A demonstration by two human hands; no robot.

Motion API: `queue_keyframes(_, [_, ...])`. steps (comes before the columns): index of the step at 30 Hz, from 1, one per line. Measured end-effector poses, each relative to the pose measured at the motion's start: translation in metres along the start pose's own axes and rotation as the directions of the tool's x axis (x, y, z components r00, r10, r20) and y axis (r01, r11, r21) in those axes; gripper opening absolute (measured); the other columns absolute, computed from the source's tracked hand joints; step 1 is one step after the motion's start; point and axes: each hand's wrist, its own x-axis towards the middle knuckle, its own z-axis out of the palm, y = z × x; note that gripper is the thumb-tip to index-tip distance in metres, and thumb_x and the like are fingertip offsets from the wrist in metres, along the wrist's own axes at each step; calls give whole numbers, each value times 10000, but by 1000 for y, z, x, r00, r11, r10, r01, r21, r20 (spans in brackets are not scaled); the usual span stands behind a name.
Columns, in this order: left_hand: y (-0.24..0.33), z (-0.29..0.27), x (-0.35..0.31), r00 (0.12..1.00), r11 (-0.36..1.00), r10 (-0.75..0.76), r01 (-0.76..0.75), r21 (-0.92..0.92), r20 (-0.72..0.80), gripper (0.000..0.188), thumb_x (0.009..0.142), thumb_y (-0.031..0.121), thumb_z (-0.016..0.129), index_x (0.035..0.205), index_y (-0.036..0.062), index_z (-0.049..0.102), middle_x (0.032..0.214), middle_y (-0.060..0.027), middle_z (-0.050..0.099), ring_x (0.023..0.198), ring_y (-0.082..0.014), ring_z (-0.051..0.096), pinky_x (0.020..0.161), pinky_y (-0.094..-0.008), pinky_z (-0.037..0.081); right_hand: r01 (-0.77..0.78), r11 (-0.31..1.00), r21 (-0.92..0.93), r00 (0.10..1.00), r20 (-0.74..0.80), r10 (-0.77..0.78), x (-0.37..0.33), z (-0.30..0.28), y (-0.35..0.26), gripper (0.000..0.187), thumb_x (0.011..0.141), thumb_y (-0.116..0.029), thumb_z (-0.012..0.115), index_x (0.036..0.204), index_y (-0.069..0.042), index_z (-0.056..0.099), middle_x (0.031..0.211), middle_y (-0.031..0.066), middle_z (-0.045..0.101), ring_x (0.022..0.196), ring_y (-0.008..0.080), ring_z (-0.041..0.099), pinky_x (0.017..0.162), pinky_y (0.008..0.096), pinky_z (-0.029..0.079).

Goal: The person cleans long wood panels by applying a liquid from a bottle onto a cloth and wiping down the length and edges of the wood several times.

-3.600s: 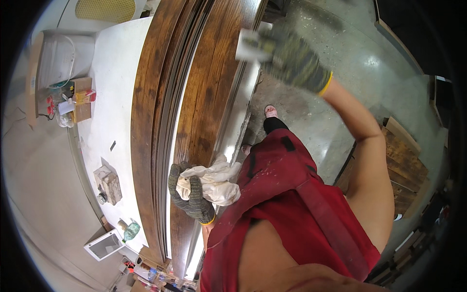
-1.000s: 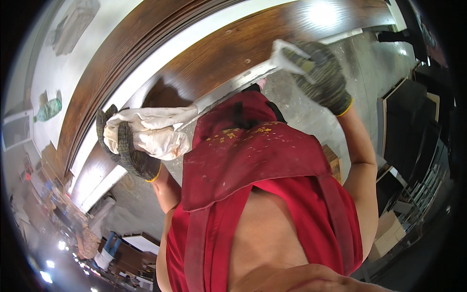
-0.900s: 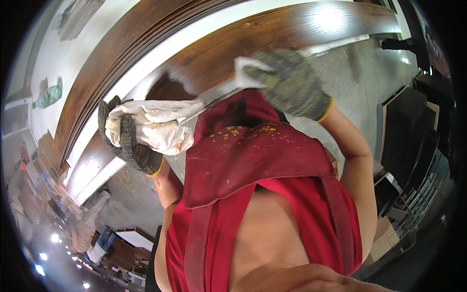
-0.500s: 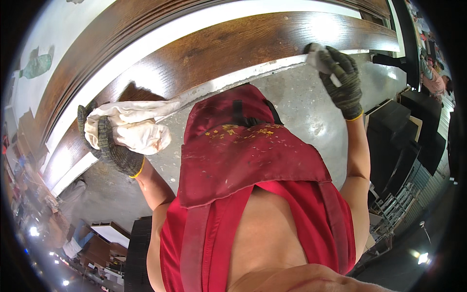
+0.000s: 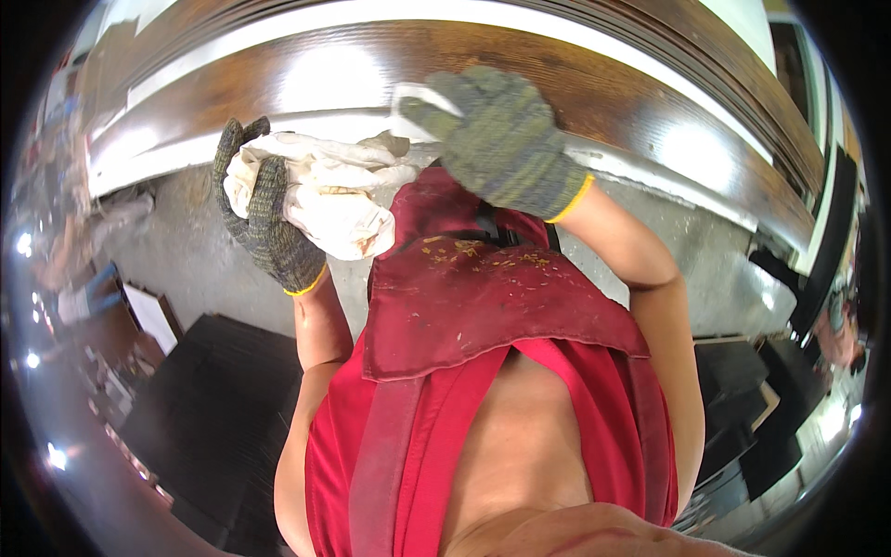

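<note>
My left hand, in a dark knitted glove with a yellow cuff edge, grips a bunched white cloth with brownish stains. The cloth hangs just on the near side of the brown wood-grain board. My right hand, in a matching glove, is above that board's near edge with its back turned up. Its fingers are closed round a small whitish pad, whose edge shows at the left fingers. How far the pad touches the board is hidden by the glove.
More dark brown boards with white edges lie beyond the near one. A maroon apron with paint flecks covers my front. Black panels stand at lower left, and more dark pieces at right. Between them is grey concrete floor.
My right hand has swept left along the board with the pad, close to the cloth. My left hand, still gripping the cloth, sits further right in the picture. The view has turned.
</note>
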Motion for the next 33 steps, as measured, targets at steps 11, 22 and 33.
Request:
queue_keyframes(11, [-2, -22, -46, 936, 934, -343, 348, 80, -73, 264, 961, 150, 566, 1190, 31, 621, 1219, -168, 614, 1151, -286, 581, 983, -386, 456, -91, 996, -7, 989, 119, 91, -81, -53, 49, 580, 773, -175, 714, 1343, -225, 617, 1277, 94, 597, 1114, 315, 576, 984, 458, 453])
queue_keyframes(22, [-26, -36, -36, 730, 708, -672, 585, -396, -124, 429, 896, 75, 611, 1297, -69, 565, 1275, -175, 613, 1143, -247, 603, 1012, -351, 450, 126, 991, 40, 992, 6, -127, 78, 55, -27, 514, 788, -216, 714, 1295, -174, 643, 1227, 124, 632, 1089, 322, 605, 948, 449, 475])
queue_keyframes(33, [-64, -34, -64, 826, 810, -562, 542, -224, -32, 351, 938, 90, 560, 1262, -44, 591, 1322, -178, 593, 1181, -260, 576, 1033, -368, 433, -266, 906, -329, 946, 91, 311, -154, -76, 73, 601, 745, -141, 770, 1330, -174, 640, 1324, 127, 614, 1123, 312, 591, 988, 427, 459])
